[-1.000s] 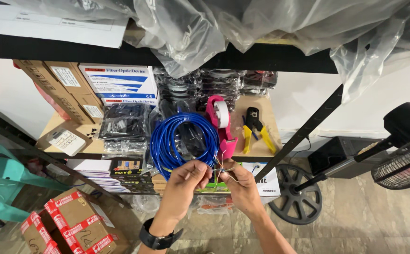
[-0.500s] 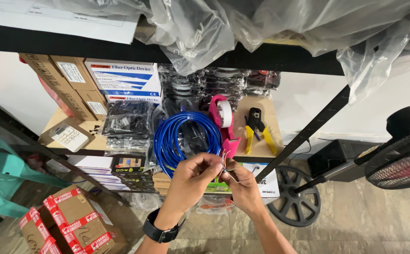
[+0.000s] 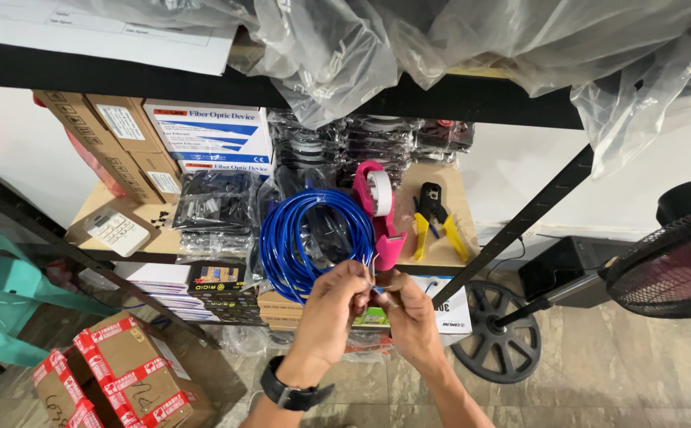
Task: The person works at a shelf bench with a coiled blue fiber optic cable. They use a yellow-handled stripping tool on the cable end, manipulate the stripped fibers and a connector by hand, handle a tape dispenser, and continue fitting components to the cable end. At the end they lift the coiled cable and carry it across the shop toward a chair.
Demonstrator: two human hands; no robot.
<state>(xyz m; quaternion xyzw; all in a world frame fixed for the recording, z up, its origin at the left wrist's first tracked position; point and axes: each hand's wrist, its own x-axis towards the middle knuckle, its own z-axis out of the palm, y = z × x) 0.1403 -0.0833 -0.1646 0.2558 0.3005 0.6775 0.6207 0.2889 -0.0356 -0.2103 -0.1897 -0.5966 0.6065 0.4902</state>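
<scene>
Fingertips of the left hand (image 3: 331, 305) and right hand (image 3: 407, 313) pinch the loose end of the blue cable coil (image 3: 312, 238) at the shelf's near edge (light and springy, I judge); best gripped near the tip.

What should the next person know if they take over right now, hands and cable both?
Left hand: pinching the end of the blue cable at the shelf edge; black watch on that wrist.
Right hand: meets the left, its grip on the same cable end.
Coil of blue round cable: lies on the wooden shelf, still wound.
Pink plastic tape dispenser: beside the coil, untouched.
Yellow-handled crimping pliers: on the shelf, not picked up.
Done: cable end in hand.
Left: the end's fine detail is too small to tell.
</scene>
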